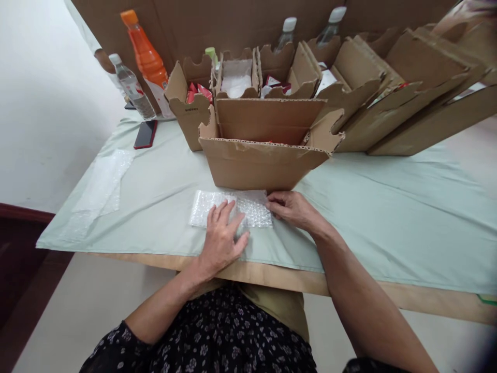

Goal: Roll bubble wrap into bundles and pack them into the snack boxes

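A clear bubble wrap piece (254,211) lies flat on the pale green cloth, just in front of an open cardboard box (258,166). My left hand (224,235) rests on it with fingers spread, pressing on its middle. At its right end, my right hand (289,208) has thumb and fingers pinched together on the edge of the wrap. Whether anything lies inside the wrap I cannot tell. The box in front of it stands upright, its contents mostly hidden behind the near wall.
More bubble wrap (104,181) lies on the left of the cloth (163,176). Behind it are a phone (145,134), a clear bottle (134,88) and an orange bottle (145,54). Several cardboard boxes (361,77) with goods line the back. Part of another person's arm (104,60) shows at far left.
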`<state>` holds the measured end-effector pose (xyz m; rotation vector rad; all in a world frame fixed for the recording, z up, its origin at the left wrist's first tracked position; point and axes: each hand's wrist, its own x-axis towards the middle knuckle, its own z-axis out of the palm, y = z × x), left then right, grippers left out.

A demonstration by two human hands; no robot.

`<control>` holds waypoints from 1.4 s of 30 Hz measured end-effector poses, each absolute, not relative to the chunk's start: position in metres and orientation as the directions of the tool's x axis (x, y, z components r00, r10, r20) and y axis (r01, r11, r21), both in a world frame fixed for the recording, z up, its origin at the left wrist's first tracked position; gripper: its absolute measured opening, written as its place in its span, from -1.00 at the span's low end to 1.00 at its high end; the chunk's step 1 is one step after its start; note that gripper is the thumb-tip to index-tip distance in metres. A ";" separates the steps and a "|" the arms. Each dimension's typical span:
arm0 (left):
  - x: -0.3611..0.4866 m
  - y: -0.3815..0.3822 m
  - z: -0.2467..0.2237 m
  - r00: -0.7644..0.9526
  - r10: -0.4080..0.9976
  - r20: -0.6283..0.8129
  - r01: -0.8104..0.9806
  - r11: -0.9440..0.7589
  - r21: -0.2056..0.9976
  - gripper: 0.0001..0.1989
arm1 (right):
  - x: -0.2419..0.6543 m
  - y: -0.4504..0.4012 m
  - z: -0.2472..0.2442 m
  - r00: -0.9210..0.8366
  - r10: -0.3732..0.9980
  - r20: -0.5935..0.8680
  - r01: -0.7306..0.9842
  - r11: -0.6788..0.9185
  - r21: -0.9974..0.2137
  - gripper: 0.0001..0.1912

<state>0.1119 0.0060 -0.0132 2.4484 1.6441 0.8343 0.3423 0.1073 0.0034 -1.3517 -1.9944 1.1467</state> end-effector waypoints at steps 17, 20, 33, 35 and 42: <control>0.061 0.024 -0.004 -0.033 0.964 0.263 0.497 -0.212 0.841 -0.81 | 0.343 0.107 0.006 -0.431 0.900 -0.062 0.457 0.159 -0.875 -0.69; 0.048 0.021 0.003 -0.226 0.964 0.136 0.306 -0.063 0.950 -0.84 | 0.343 0.106 0.009 -0.434 0.899 -0.068 0.468 0.160 -0.869 -0.70; -0.059 0.028 -0.005 -0.739 0.664 0.114 0.207 0.063 0.976 -0.71 | 0.345 0.107 0.011 -0.434 0.896 -0.093 0.474 0.140 -0.869 -0.70; -0.069 0.026 -0.008 -0.750 0.650 0.122 0.246 0.102 0.964 -0.71 | 0.344 0.108 0.010 -0.444 0.890 -0.105 0.478 0.135 -0.868 -0.70; -0.061 0.018 -0.010 -0.598 0.689 0.408 0.665 0.144 0.732 -0.47 | 0.344 0.109 0.009 -0.439 0.894 -0.092 0.451 0.130 -0.883 -0.71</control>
